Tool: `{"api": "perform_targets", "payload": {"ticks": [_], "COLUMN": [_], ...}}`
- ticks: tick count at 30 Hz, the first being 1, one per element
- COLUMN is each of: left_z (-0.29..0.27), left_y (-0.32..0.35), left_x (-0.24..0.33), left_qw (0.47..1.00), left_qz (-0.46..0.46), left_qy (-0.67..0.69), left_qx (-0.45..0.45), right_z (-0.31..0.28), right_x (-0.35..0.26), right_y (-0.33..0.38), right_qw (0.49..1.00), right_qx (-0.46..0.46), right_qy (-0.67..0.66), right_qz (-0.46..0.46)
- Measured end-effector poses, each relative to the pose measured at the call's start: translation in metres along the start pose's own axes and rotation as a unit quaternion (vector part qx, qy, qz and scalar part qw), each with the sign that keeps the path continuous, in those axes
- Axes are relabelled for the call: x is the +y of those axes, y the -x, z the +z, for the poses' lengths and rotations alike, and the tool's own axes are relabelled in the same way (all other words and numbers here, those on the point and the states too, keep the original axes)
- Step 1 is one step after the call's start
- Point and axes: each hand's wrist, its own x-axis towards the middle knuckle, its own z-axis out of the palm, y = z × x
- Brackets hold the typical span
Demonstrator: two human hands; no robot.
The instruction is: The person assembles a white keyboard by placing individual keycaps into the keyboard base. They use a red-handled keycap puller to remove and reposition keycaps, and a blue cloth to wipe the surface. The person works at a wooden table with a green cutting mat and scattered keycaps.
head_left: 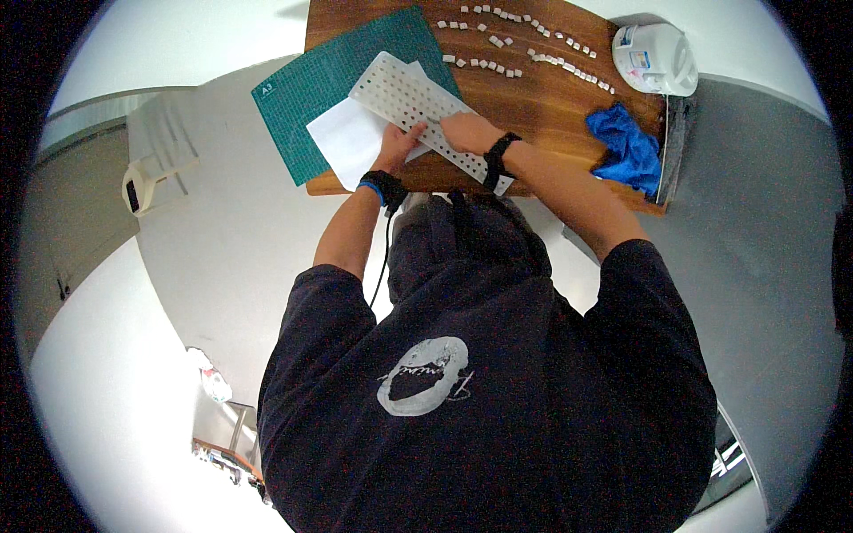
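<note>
A long white keyboard (391, 85), its face dotted with rows of dark spots where keycaps are off, lies slanted over a white paper sheet (340, 133) and a green cutting mat (302, 107). My left hand (397, 147) grips its near edge, thumb on top. Over the middle of the board, my right hand (471, 133) is closed with its fingers pointing down at the surface; whatever they hold, if anything, is too small to make out. Small white keycaps (489, 65) stand in several rows on the wooden table (533, 115), beyond the keyboard.
A crumpled blue cloth (625, 147) rests at the table's right side. Behind it, near the far right corner, stands a white plastic container (653, 60) with a handle. A black cable (384, 258) hangs from my left wristband.
</note>
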Motion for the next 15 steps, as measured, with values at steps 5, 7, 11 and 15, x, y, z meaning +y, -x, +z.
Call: {"api": "perform_targets", "payload": {"ticks": [5, 7, 11, 15], "left_z": [0.005, 0.007, -0.002, 0.001], "left_y": [0.001, 0.000, -0.008, -0.005], "left_x": [0.001, 0.000, -0.009, -0.009], "left_qw": [1.000, 0.999, 0.999, 0.998], "left_qz": [0.009, 0.010, -0.027, -0.007], "left_qy": [0.027, 0.047, 0.023, 0.061], "left_qx": [-0.011, -0.010, -0.001, 0.001], "right_z": [0.009, 0.018, 0.013, -0.020], "right_x": [-0.003, -0.005, -0.015, -0.007], "right_y": [-0.003, -0.002, 0.004, -0.010], "right_qw": [0.996, 0.988, 0.985, 0.997], "right_qx": [0.087, 0.148, 0.164, -0.027], "right_qy": [-0.005, 0.016, 0.010, -0.067], "right_qz": [0.029, 0.039, 0.043, -0.003]}}
